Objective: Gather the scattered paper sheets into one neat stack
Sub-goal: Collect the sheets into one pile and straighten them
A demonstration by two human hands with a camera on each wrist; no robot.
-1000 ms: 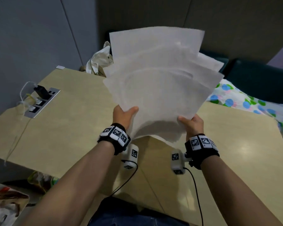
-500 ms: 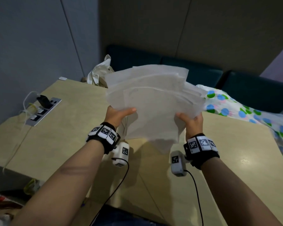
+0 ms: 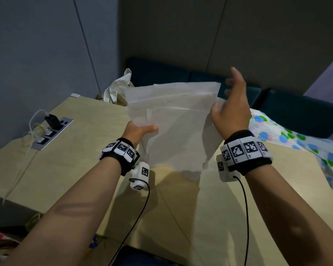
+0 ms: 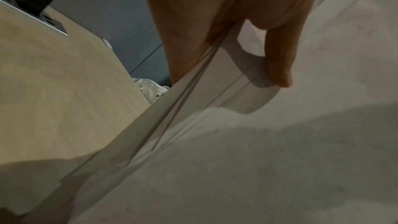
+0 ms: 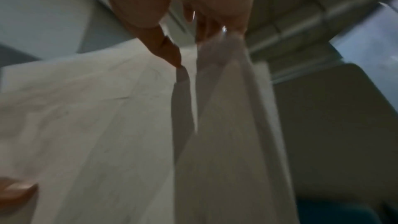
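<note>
Several thin white paper sheets (image 3: 177, 131) hang in a loose, uneven fan above the wooden table (image 3: 65, 160). My left hand (image 3: 140, 131) grips their left edge, thumb (image 4: 280, 67) on top and fingers underneath. My right hand (image 3: 231, 110) is raised at the sheets' right edge with its fingers straight and pointing up. In the right wrist view its thumb (image 5: 163, 47) touches the edge of the sheets (image 5: 86, 125) and the fingers lie against the far side. The sheets' edges are not aligned, as the left wrist view of the sheets (image 4: 258, 159) shows.
A power socket panel (image 3: 52, 133) with a black charger and white cables sits in the table at the left. A crumpled white bag (image 3: 119, 89) lies at the table's far edge. A polka-dot cloth (image 3: 296, 143) and a dark sofa (image 3: 296, 110) are to the right.
The sheets have come down from an upright fan toward the table. My right hand has let go of the lower corner and moved up to the right edge with fingers straightened.
</note>
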